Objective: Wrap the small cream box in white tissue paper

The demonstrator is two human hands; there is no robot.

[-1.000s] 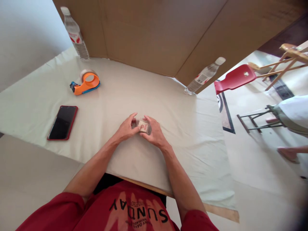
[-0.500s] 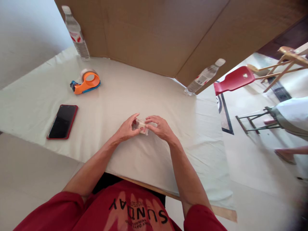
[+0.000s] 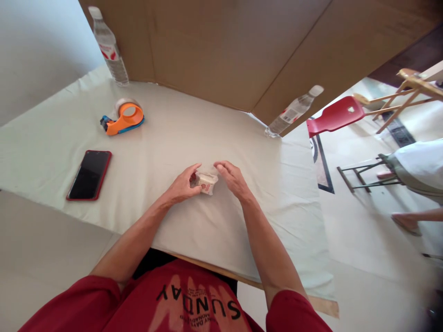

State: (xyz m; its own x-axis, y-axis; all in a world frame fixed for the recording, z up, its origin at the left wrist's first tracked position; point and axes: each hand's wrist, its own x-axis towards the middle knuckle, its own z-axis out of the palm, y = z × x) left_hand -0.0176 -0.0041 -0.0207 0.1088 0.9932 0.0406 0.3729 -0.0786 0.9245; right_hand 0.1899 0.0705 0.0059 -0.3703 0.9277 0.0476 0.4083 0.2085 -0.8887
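Observation:
A small pale pack [image 3: 206, 183] with red print and clear wrapping sits near the front middle of the cloth-covered table. My left hand [image 3: 184, 185] grips its left side, thumb at the front and fingers behind. At the pack's upper right is my right hand [image 3: 232, 177], its fingers close together and bent toward a faint sheet of clear plastic film [image 3: 208, 169] above the pack. The fingertips seem to pinch this film's edge, though the film is hard to make out. What the pack contains cannot be read from here.
A phone [image 3: 90, 175] and an orange tape dispenser [image 3: 126, 119] lie on the left. Water bottles stand at the back left [image 3: 110, 53] and right [image 3: 292, 113], by a cardboard panel [image 3: 207, 55]. Beyond the table's right side are a red chair [image 3: 337, 114] and a seated person [image 3: 420, 161].
My right hand has moved off the pack's right side, slightly up and right, its fingers drawing together. More of the pack's front shows. My left hand stays in place.

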